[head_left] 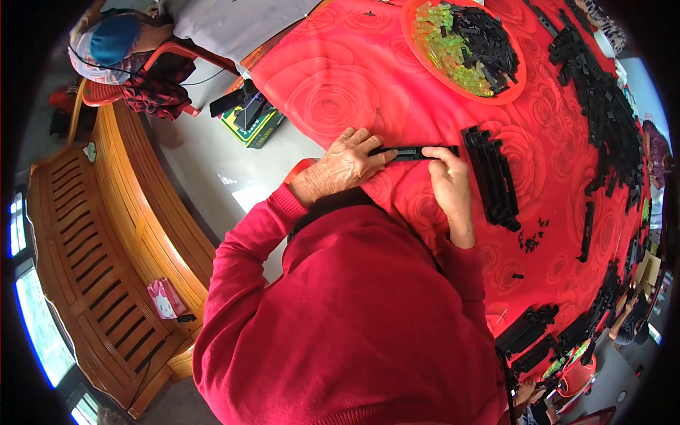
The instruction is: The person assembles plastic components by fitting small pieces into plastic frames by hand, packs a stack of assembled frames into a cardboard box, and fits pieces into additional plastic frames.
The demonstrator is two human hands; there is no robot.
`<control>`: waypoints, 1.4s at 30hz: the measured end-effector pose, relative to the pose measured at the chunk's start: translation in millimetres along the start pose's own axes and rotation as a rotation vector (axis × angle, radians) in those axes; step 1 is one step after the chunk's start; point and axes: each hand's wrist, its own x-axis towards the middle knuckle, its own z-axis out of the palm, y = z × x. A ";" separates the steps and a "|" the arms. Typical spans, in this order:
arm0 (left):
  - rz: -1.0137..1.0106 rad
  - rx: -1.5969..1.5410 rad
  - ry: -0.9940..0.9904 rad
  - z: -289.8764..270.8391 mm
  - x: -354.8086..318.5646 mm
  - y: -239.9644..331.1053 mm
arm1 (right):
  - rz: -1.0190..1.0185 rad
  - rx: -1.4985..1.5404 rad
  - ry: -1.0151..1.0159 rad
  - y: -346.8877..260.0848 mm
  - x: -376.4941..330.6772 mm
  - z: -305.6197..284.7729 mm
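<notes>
A long, narrow black plastic part [411, 154] lies crosswise on the red tablecloth in front of me. My left hand [350, 161] is closed on its left end, fingers bent over it. From the right, my right hand [451, 188] presses its index finger onto the part's top, with the other fingers curled in; whether they hold a small piece is hidden. Just right of that hand, several similar black strips [492, 177] lie side by side in a stack. A scatter of tiny black pieces [531, 237] rests below the stack.
An orange-red basin [511, 97] of yellow-green and black small pieces stands at the far side. Piles of black parts [602, 106] cover the table's right side, with more strips [528, 329] lower right. A wooden bench [85, 262] and a green box [256, 131] are left. Other people are nearby.
</notes>
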 end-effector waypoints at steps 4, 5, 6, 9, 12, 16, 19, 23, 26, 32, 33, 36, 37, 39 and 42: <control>0.006 0.009 -0.067 -2.2 3.4 -3.5 | 0.037 -0.119 -0.048 -4.3 2.9 3.4; 0.018 0.025 -0.095 -0.6 5.0 -4.3 | 0.037 -0.122 -0.052 -2.1 3.6 2.8; 0.030 0.039 -0.123 0.4 5.7 -5.4 | 0.082 -0.047 -0.082 0.0 4.1 2.5; 0.060 0.045 -0.102 1.9 7.0 -8.4 | 0.154 0.105 -0.102 4.6 2.5 4.4; 0.061 0.018 -0.104 1.5 7.1 -8.8 | 0.210 0.263 -0.087 6.2 -2.4 5.8; 0.029 0.019 -0.150 -1.2 10.2 -4.5 | 0.192 0.248 -0.056 12.3 -3.2 10.1; 0.018 0.030 -0.174 -1.4 13.1 -3.0 | 0.291 0.438 -0.070 1.1 -4.6 8.9; 0.029 0.018 -0.221 0.7 16.4 -4.4 | 0.288 0.492 -0.075 4.5 -5.8 9.1; 0.068 0.019 -0.229 1.9 18.1 -9.6 | 0.259 0.476 -0.079 7.5 -7.1 8.7; 0.081 -0.028 -0.257 0.3 19.4 -11.9 | -0.018 0.975 0.126 -8.3 -6.1 1.0; 0.077 -0.048 -0.267 -0.8 18.5 -11.9 | -0.062 1.030 0.176 -15.2 -2.0 -2.8; 0.077 -0.054 -0.275 -0.1 20.4 -12.0 | -0.259 1.091 0.267 -22.5 14.9 -1.2; 0.080 -0.054 -0.278 0.0 20.4 -12.3 | -0.278 1.112 0.285 -23.2 21.6 3.0; 0.073 -0.051 -0.263 0.2 20.0 -11.7 | -0.226 1.102 0.284 -21.1 30.1 12.6; 0.072 -0.052 -0.256 0.0 21.1 -11.3 | -0.179 1.056 0.300 -15.5 35.9 21.9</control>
